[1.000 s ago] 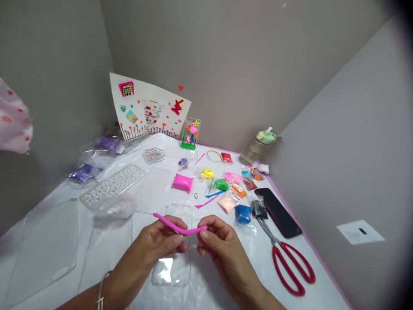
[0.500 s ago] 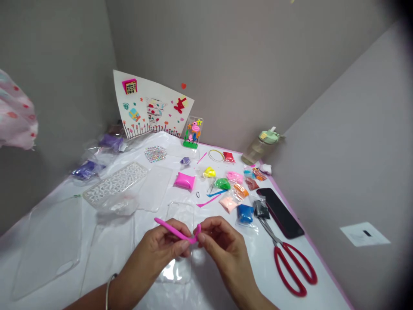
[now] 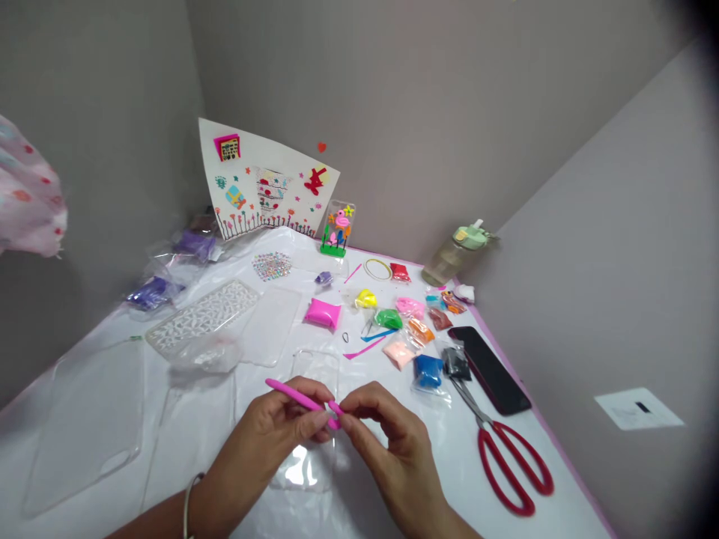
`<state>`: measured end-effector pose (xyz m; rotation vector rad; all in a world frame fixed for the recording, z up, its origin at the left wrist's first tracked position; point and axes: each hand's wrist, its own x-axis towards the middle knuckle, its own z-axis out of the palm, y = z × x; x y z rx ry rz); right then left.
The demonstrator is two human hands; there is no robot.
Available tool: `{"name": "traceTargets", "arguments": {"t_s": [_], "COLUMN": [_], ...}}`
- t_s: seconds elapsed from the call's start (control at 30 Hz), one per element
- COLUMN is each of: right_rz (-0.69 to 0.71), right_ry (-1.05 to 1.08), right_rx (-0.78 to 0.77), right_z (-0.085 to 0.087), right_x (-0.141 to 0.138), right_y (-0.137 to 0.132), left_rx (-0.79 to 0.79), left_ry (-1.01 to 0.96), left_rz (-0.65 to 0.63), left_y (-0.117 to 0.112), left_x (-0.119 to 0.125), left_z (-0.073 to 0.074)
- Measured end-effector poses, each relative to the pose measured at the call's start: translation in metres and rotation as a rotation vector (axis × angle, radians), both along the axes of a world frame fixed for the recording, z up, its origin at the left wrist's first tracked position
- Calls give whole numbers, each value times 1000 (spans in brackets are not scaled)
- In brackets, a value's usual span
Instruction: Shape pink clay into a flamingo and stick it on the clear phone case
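Observation:
A rolled strip of pink modelling clay point(image 3: 292, 393) runs between my hands, bent back on itself at its right end. My left hand point(image 3: 284, 423) pinches the strip between thumb and fingers. The thumb and fingertips of my right hand point(image 3: 390, 430) close on the bent end. Below the hands a clear phone case point(image 3: 306, 479) lies flat on the white table cover, partly hidden by them. Beyond it sits a packet of pink clay point(image 3: 323, 314). A decorated phone case with a flamingo point(image 3: 339, 224) leans at the back.
Red-handled scissors point(image 3: 514, 464) and a black phone point(image 3: 488, 370) lie at the right. Several clay packets, among them a blue packet point(image 3: 428, 371), spread across the right middle. Clear cases point(image 3: 90, 427) cover the left. A bottle point(image 3: 457, 254) stands at the back right.
The right end of the pink clay strip, upright before, is now folded over to the left. My right fingers have turned with it; my left hand keeps its hold.

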<state>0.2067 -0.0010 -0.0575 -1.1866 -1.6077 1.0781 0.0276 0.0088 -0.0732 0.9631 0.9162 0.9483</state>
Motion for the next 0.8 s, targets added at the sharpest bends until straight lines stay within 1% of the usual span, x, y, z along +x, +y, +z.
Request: {"name": "traceTargets", "arguments": {"t_s": [0.13, 0.27, 0.4, 0.5, 0.57, 0.67, 0.8], "right_rz": [33, 68, 84, 77, 86, 82, 45], "right_ry": [-26, -88, -150, -175, -177, -127, -53], "right_rx": [38, 109, 235, 272, 262, 216, 45], "right_z": [-1, -5, -7, -8, -8, -6, -1], "right_x": [-1, -1, 1, 2, 2, 1, 0], "right_y": [0, -1, -3, -3, -3, -2, 0], "left_rx": [2, -23, -31, -33, -35, -24, -5], "left_ry": [37, 4, 25, 67, 81, 77, 46], "left_rz": [1, -11, 38, 55, 43, -9, -36], "left_y": [0, -1, 0, 1, 2, 2, 1], "left_x": [-1, 0, 0, -1, -2, -2, -2], "left_z": [4, 8, 9, 9, 8, 6, 5]}}
